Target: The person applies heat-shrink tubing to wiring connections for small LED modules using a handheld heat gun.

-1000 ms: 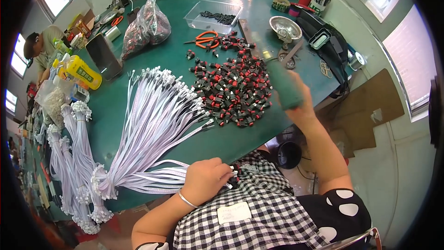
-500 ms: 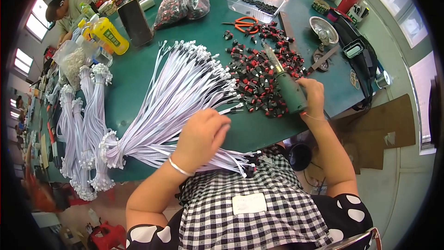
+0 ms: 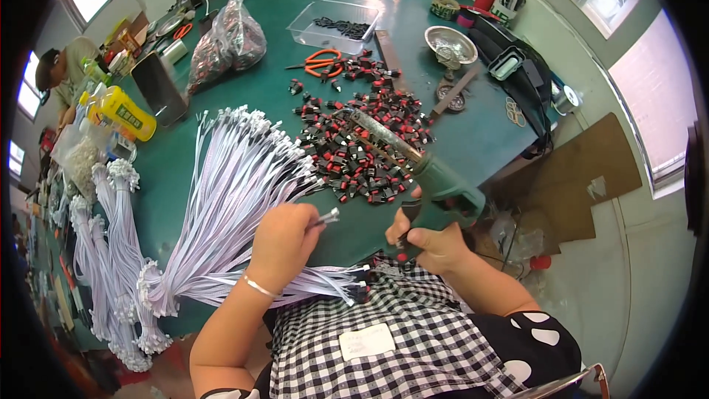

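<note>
My left hand [image 3: 284, 240] is closed in a pinch on a white flat cable end [image 3: 329, 216] with pale tips. It is over the near edge of a fanned bundle of white cables [image 3: 229, 192], whose tips point up and right. My right hand [image 3: 436, 244] grips a green soldering gun [image 3: 450, 188] by its handle. The gun's metal barrel [image 3: 388, 133] points up and left over a heap of small black-and-red switches [image 3: 362, 170]. A small dark part with a red end shows below my right fingers; whether they hold it I cannot tell.
Bound cable bundles [image 3: 118, 251] lie at the left. Behind stand a phone [image 3: 159, 89], a yellow bottle [image 3: 122, 111] and a filled plastic bag [image 3: 225, 44]. Orange-handled scissors [image 3: 322, 64], a clear tray [image 3: 303, 29] and a metal bowl [image 3: 436, 33] lie beyond. A person [image 3: 70, 74] sits far left.
The soldering gun has turned, its barrel leaning further left, and my right hand has come nearer my body. My left hand now shows a cable end. The whole view has shifted.
</note>
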A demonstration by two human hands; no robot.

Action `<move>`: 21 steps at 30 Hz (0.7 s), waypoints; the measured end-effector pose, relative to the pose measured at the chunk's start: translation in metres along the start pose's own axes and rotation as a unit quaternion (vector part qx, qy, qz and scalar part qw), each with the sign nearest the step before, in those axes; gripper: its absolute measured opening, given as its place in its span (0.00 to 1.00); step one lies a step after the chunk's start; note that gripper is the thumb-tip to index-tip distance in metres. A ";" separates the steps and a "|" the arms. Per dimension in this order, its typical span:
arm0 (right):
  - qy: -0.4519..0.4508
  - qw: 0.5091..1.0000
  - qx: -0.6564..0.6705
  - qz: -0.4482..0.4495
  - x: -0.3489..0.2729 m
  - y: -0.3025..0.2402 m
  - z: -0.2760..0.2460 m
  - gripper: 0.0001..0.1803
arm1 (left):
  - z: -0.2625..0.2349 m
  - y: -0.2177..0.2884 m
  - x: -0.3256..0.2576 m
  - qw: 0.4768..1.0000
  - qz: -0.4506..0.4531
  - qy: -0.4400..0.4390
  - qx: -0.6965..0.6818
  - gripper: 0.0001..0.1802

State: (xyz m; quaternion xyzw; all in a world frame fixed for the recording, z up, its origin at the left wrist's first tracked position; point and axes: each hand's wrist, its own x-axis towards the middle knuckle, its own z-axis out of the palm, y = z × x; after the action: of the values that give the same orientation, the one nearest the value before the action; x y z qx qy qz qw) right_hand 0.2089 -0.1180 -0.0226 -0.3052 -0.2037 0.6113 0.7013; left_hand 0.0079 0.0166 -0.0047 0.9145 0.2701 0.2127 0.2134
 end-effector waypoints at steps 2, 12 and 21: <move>-0.021 0.999 0.038 -0.007 0.000 0.009 0.001 0.33 | -0.007 0.010 -0.009 0.988 -0.071 -0.061 -0.121 0.13; -0.140 0.916 -0.366 -0.090 0.011 0.010 0.014 0.29 | -0.029 0.014 -0.015 0.884 -0.155 -0.205 -0.390 0.10; 0.127 0.986 -0.100 0.046 0.005 0.019 0.045 0.26 | -0.026 0.022 -0.018 0.928 -0.075 -0.177 -0.318 0.06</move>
State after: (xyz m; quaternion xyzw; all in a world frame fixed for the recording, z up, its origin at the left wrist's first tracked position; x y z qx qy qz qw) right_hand 0.1660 -0.1040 -0.0033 -0.4578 -0.1586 0.5756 0.6588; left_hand -0.0100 -0.0039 0.0229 0.7985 0.2137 0.1053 0.5529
